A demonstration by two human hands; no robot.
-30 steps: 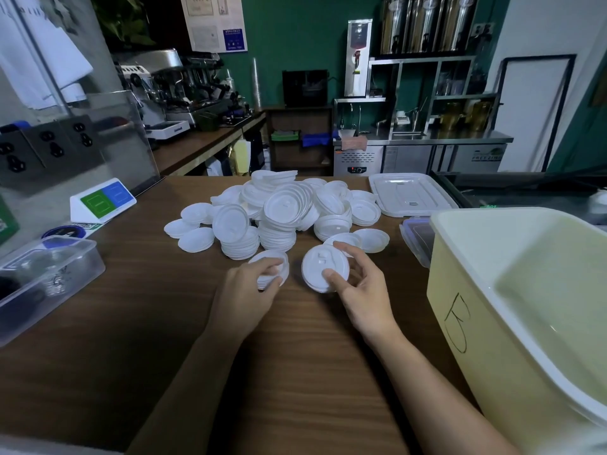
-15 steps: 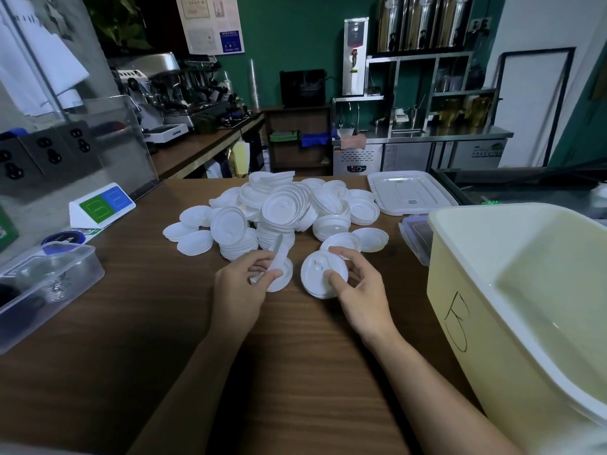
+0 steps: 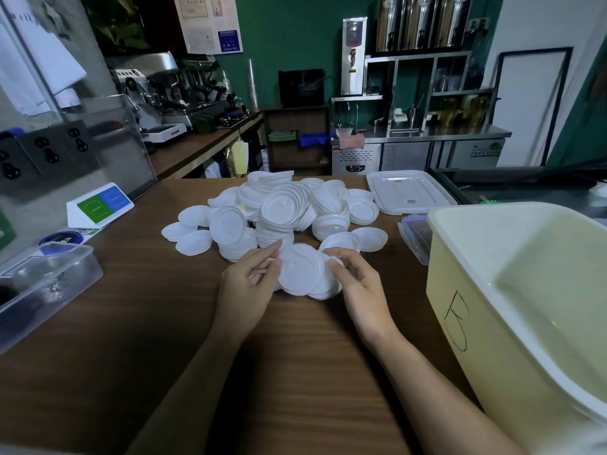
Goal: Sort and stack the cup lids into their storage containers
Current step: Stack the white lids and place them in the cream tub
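Dark wood-grain tabletop (image 3: 295,372) fills the lower frame, with café gear dim behind it. At lower right a pale yellow plastic bin (image 3: 486,290), marked with a hand-drawn letter, is cut off by the edge. A clear box (image 3: 49,284) is cropped at left. Half a second ago each hand held separate lids. Now the left hand (image 3: 246,284) and right hand (image 3: 361,290) pinch one overlapping stack of lids (image 3: 300,269) at centre, fingers (image 3: 266,252) curled on its edges; their number is hidden. Just behind lies the pile (image 3: 282,208) of thin, round, ribbed white plastic.
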